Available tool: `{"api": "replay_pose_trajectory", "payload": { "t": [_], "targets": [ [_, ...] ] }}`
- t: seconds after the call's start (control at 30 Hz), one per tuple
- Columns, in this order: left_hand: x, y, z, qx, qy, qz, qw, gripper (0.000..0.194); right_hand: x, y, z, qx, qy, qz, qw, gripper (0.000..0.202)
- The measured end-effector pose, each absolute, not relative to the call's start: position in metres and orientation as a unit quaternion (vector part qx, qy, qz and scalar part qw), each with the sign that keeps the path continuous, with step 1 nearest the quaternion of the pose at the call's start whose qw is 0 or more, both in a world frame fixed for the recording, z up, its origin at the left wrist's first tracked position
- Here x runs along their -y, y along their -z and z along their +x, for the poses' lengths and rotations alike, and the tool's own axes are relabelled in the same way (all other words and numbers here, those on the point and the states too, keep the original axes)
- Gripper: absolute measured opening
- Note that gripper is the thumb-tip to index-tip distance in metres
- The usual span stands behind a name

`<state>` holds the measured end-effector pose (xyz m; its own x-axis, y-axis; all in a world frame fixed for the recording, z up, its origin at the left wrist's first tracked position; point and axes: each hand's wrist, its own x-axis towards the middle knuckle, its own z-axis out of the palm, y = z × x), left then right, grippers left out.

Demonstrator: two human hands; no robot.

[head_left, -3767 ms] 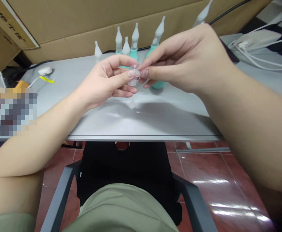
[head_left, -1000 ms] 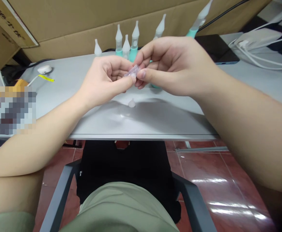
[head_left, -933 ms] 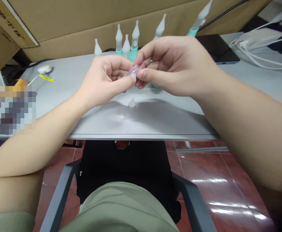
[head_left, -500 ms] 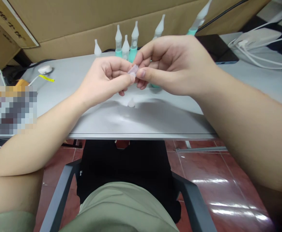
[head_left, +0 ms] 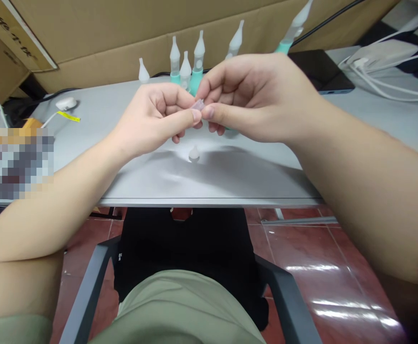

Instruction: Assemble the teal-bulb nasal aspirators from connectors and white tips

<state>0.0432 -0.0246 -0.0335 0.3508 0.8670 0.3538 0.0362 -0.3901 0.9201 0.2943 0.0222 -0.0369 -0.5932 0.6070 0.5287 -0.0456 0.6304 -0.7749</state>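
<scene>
Between the fingertips of both hands is a small clear plastic piece (head_left: pixel 198 104), partly hidden by the thumbs. My left hand (head_left: pixel 160 111) pinches its left end with thumb and forefinger. From the other side, my right hand (head_left: pixel 252 98) closes thumb and fingers on its right end. Below them, a small white nozzle tip (head_left: pixel 193 154) stands on the grey table (head_left: pixel 151 184). Behind the hands are several nasal aspirators with white pointed tips, clear middles and green bases, such as this upright aspirator (head_left: pixel 198 62). A lone white tip (head_left: pixel 143 71) shows behind my left hand.
A dark phone (head_left: pixel 318 71) lies at the back right beside bundled white cables (head_left: pixel 370 79). Cardboard (head_left: pixel 123 33) walls the table's back. At left are a white plug-like piece (head_left: pixel 66 103) and a yellow tag (head_left: pixel 69 116). Chair armrests (head_left: pixel 87 291) flank my lap.
The clear piece has turned slightly between my fingertips, and the left fingers have shifted a little. The nozzle tip below shows more fully. Otherwise the hands stay almost in place.
</scene>
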Motion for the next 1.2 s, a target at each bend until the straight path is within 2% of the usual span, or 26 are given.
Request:
{"api": "replay_pose_trajectory", "payload": {
  "t": [0.17,0.37,0.43,0.57,0.67,0.77,0.9,1.07,1.2],
  "targets": [
    [0.023,0.036,0.043,-0.312,-0.483,0.685,0.448,0.013,-0.024,0.039,0.294,0.795,-0.402,-0.175,0.42,0.028],
    [0.018,0.04,0.041,-0.293,-0.467,0.681,0.482,0.008,-0.031,0.04,0.303,0.824,-0.314,-0.189,0.433,0.03],
    [0.015,0.041,0.038,-0.312,-0.457,0.673,0.49,0.015,-0.035,0.039,0.306,0.83,-0.32,-0.18,0.419,0.031],
    [0.012,0.04,0.033,-0.362,-0.452,0.654,0.487,0.044,-0.04,0.039,0.309,0.848,-0.333,-0.136,0.39,0.046],
    [0.013,0.037,0.033,-0.362,-0.436,0.656,0.498,0.054,-0.038,0.039,0.308,0.868,-0.249,-0.13,0.41,0.033],
    [0.017,0.033,0.033,-0.366,-0.444,0.662,0.48,0.039,-0.033,0.037,0.309,0.863,-0.227,-0.139,0.428,0.017],
    [0.021,0.032,0.033,-0.394,-0.502,0.661,0.396,0.008,-0.036,0.031,0.317,0.842,-0.209,-0.213,0.45,0.012],
    [0.016,0.039,0.031,-0.431,-0.474,0.671,0.373,0.007,-0.06,0.03,0.33,0.827,-0.166,-0.296,0.449,0.016],
    [0.009,0.045,0.027,-0.432,-0.437,0.693,0.377,0.016,-0.083,0.035,0.337,0.854,-0.139,-0.307,0.396,0.041]
  ]
}}
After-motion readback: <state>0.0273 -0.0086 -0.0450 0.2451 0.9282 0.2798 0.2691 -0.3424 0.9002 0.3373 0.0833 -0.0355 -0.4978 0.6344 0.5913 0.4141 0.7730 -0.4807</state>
